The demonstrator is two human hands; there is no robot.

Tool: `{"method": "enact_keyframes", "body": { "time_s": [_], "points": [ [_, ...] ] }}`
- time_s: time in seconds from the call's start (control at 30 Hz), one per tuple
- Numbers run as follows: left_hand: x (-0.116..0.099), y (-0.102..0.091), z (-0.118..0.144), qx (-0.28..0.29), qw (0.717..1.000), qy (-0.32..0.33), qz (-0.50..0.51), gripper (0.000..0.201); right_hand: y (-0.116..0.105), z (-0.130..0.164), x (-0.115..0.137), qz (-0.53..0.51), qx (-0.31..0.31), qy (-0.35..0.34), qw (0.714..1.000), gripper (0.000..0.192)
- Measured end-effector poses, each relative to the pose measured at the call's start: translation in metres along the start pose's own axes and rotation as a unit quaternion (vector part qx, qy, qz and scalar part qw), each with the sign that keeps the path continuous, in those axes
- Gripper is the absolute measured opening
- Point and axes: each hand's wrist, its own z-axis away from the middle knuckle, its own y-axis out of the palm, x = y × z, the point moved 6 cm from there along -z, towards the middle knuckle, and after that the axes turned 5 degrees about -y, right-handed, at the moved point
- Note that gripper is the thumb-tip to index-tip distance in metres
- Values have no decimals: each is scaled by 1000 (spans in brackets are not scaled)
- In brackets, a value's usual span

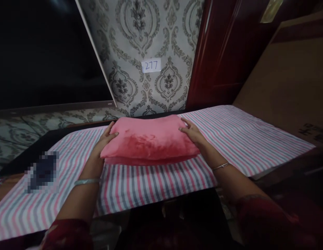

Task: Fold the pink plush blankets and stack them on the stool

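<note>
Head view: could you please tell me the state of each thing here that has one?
Pink cloth: folded into a thick pad, lying flat on the sheet.
Striped sheet: spread flat over the table.
Left hand: open, pressed against the cloth's left edge.
Right hand: open, resting on the cloth's right edge.
Paper label: stuck to the wall, reads 277.

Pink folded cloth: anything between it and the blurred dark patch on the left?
Head view: only bare striped sheet between the pink folded cloth and the blurred patch, plus the left hand at the cloth's edge.
</note>
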Motion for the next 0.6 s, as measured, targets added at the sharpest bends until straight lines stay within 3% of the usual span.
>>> {"method": "enact_keyframes", "body": {
  "time_s": [0.07, 0.13, 0.23, 0.33, 0.47, 0.6],
  "points": [
    [-10, -2, 11, 3, 999, 39, 21, 82, -5, -7, 8, -12, 8, -34, 999, 80],
    [-7, -3, 22, 9, 999, 37, 32, 84, -7, -7, 4, -39, 11, -47, 998, 84],
    [24, 1, 36, 35, 996, -76, 37, 83, -10, 4, -30, -43, -1, 16, 999, 88],
    [57, -3, 50, -5, 984, -168, 54, 75, -19, 25, -66, 0, -20, 85, 996, 80],
    [76, -15, 69, -66, 978, -182, 76, 70, -29, 52, -77, 1, 5, 78, 997, 72],
    [78, -7, 88, -38, 989, -136, 36, 77, -25, 73, -66, 41, 35, 64, 997, 78]
  ]
}}
